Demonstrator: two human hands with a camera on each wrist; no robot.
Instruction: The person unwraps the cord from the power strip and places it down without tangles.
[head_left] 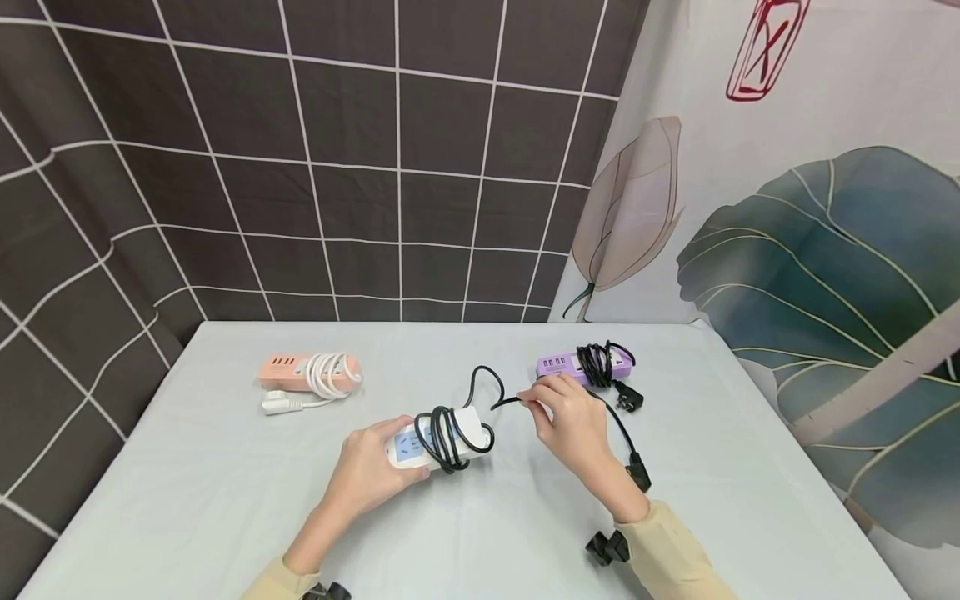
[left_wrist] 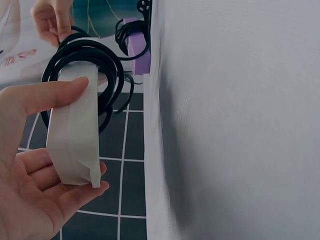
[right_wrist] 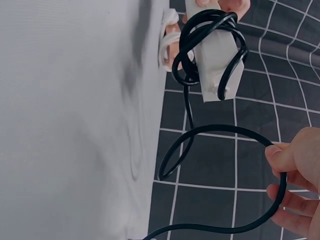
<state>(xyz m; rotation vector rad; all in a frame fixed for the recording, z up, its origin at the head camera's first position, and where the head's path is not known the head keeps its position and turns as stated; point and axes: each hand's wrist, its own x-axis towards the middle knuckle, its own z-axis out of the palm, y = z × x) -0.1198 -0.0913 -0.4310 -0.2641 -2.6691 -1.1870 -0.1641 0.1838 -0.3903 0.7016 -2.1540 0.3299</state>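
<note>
A white power strip (head_left: pixel 408 447) with blue socket faces is held by my left hand (head_left: pixel 372 468) above the table, thumb on one side and fingers on the other. Loops of its black cord (head_left: pixel 448 442) are wound around the far half of the strip. My right hand (head_left: pixel 572 419) pinches a loose stretch of that cord between thumb and fingers. In the right wrist view the cord (right_wrist: pixel 225 128) bends in a wide curve from the strip to the pinch. Past the right hand, the cord runs down to a black plug (head_left: pixel 638 473).
At the back left lies a pink power strip (head_left: pixel 281 372) with its white cord (head_left: pixel 326 375) wrapped around it and a white plug (head_left: pixel 275 403). A purple power strip (head_left: pixel 557 364) with a black wound cord and plug (head_left: pixel 628 397) lies behind my right hand. White cloth covers the table (head_left: pixel 187 500).
</note>
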